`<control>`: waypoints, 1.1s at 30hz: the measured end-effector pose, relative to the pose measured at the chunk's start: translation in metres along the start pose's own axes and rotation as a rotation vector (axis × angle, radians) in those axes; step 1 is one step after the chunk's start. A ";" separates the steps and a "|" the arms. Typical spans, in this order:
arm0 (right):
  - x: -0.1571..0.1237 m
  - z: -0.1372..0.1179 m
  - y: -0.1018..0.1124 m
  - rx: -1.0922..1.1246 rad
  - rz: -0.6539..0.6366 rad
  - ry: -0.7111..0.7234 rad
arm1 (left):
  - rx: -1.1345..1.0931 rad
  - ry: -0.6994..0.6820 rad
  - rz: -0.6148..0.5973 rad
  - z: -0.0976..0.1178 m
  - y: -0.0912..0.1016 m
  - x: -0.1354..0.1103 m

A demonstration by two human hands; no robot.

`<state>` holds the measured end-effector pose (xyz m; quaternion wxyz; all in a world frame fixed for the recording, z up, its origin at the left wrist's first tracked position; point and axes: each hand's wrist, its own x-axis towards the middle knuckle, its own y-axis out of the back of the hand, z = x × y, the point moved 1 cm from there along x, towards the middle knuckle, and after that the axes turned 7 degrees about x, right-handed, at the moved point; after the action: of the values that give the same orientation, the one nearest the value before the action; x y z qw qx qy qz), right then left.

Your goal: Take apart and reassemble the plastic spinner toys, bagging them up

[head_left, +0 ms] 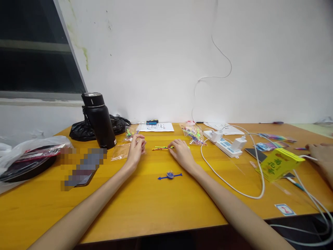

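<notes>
My left hand [135,151] is raised a little over the table with its fingers curled closed. A small blue tip [137,132] shows at its fingertips; what the fingers hold is mostly hidden. My right hand [181,152] rests low with bent fingers closed over thin yellow, green and orange plastic sticks [159,148], whose ends stick out to the left. Between my forearms lies a blue arrow-shaped piece [170,175] with a clear round part at its middle. Beside my left hand is a flat clear plastic bag [120,152].
Bags of coloured pieces [194,134] lie behind my hands. A black flask [99,121] and a phone [84,173] are at left. On the right are a power strip [226,147] with looping white cables, a yellow box [279,165] and another person's hand [321,159].
</notes>
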<state>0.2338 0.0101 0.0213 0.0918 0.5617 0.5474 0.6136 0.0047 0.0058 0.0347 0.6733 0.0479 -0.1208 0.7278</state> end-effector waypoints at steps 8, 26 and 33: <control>0.000 0.001 -0.010 -0.018 -0.017 -0.031 | 0.085 -0.039 -0.169 -0.004 -0.009 -0.004; 0.008 -0.011 -0.012 0.162 0.017 0.040 | -0.218 0.142 -0.344 -0.005 -0.016 -0.010; 0.008 -0.046 0.009 0.331 0.080 0.157 | -0.386 0.236 -0.352 -0.009 -0.017 -0.012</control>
<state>0.1989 -0.0138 0.0434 -0.0694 0.5410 0.6237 0.5600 0.0234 -0.0027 0.0246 0.7955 -0.1460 -0.1676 0.5637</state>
